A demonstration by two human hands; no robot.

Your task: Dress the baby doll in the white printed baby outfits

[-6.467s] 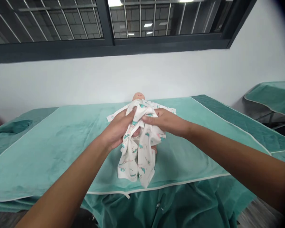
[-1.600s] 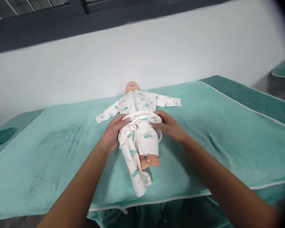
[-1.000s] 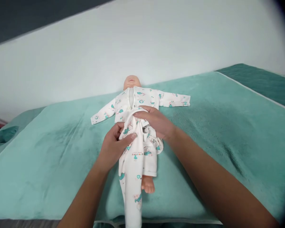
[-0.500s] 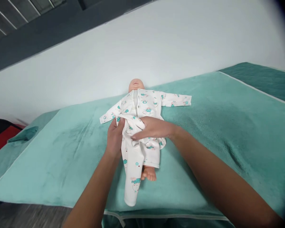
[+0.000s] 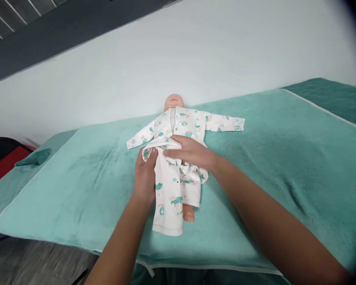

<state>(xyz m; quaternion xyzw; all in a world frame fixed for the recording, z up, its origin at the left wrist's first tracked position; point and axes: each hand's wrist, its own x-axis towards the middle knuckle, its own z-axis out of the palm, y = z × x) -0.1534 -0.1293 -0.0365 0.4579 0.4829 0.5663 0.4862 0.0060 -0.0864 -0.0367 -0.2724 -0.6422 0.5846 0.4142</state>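
Observation:
A baby doll (image 5: 174, 101) lies on its back on a teal cover, in a white printed top (image 5: 192, 122) with both sleeves spread sideways. White printed pants (image 5: 168, 202) lie over its lower body. One foot (image 5: 188, 213) shows below the pant leg on the right; the left-side leg hangs flat, with no foot seen at its hem. My left hand (image 5: 146, 174) is closed on the gathered waist of the pants, thumb on top. Beside it, my right hand (image 5: 192, 152) pinches the bunched waist cloth; its fingertips are partly behind the fabric.
The teal cover (image 5: 101, 190) spreads over a bed-like surface against a white wall (image 5: 130, 71). Its front edge runs near my forearms. At the far left is a red and black object (image 5: 6, 164). Grey floor (image 5: 38, 263) shows at lower left.
The waist of the pants is lifted and bunched higher between my hands. The left-side pant leg has risen, and its hem now faces me wider and flatter. The view has shifted slightly.

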